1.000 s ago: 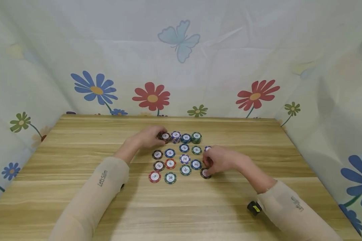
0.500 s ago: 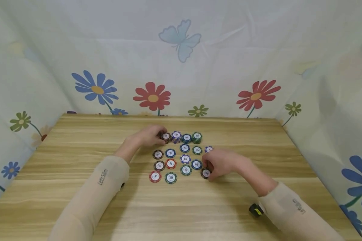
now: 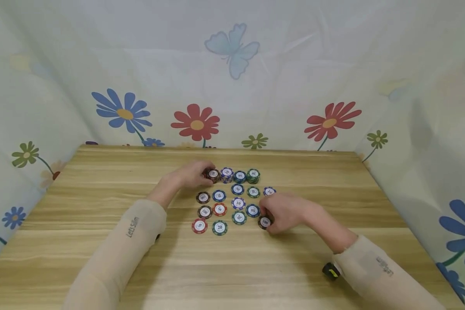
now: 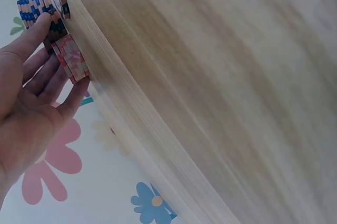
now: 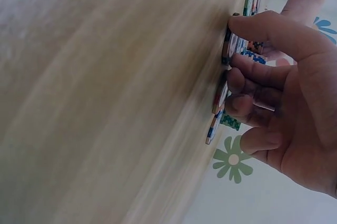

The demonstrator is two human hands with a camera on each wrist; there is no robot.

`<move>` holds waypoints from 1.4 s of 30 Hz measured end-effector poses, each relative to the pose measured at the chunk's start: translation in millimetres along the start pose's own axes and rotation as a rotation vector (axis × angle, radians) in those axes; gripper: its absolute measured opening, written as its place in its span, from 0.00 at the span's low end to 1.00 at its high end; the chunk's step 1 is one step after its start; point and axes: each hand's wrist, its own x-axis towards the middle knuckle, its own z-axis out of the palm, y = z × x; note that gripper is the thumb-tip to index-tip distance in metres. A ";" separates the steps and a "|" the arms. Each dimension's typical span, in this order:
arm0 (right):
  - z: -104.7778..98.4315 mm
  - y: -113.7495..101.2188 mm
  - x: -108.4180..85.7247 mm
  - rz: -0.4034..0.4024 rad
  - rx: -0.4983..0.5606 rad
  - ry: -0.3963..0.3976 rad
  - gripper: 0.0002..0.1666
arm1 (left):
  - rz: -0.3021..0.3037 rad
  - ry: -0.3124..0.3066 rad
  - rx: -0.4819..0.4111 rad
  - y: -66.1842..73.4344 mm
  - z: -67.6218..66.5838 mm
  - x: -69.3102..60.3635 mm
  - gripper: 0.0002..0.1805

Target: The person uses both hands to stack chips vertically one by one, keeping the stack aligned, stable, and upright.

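Behind the loose chips, on the wood-grain tabletop (image 3: 232, 267), you have a row of stacks: black 100 stack (image 3: 213, 174), purple 10 stack (image 3: 227, 173), blue 50 stack (image 3: 240, 176), green 20 stack (image 3: 253, 174), plus a red stack (image 4: 71, 59) at the left end, plain only in the left wrist view; so I'd call the stacking part done. Nearer you, thirteen single chips (image 3: 238, 203) show flat and face up in the head view, unstacked: roughly three 100s, three 50s, three 20s, two 10s, two 5s; a reddish chip (image 5: 220, 95) sits mostly hidden by your fingers; these look like what's left. Your left hand (image 3: 195, 175) is curled round the red stack, fingers and thumb at its sides; your right hand (image 3: 284, 212) is nearly closed, thumb and a finger pinching the black 100 chip (image 3: 265, 221) by its edges, low at the near right of the singles; no tray or box shows; chips rest straight on the wood or on each other.
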 end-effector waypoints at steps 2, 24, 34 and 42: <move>-0.5 0.3 0.6 -0.003 -0.004 0.003 0.17 | 0.000 -0.001 0.001 -0.1 -0.5 -0.6 0.27; -3.9 1.3 1.5 -0.054 0.049 0.093 0.18 | 0.012 0.004 -0.001 0.1 -2.4 -1.8 0.25; -11.5 -0.4 6.5 -0.098 0.073 0.168 0.20 | 0.019 0.010 0.000 -3.1 -0.9 0.6 0.27; -16.1 -5.1 15.3 -0.102 0.032 0.242 0.22 | 0.004 0.010 -0.020 -3.7 -1.8 0.2 0.25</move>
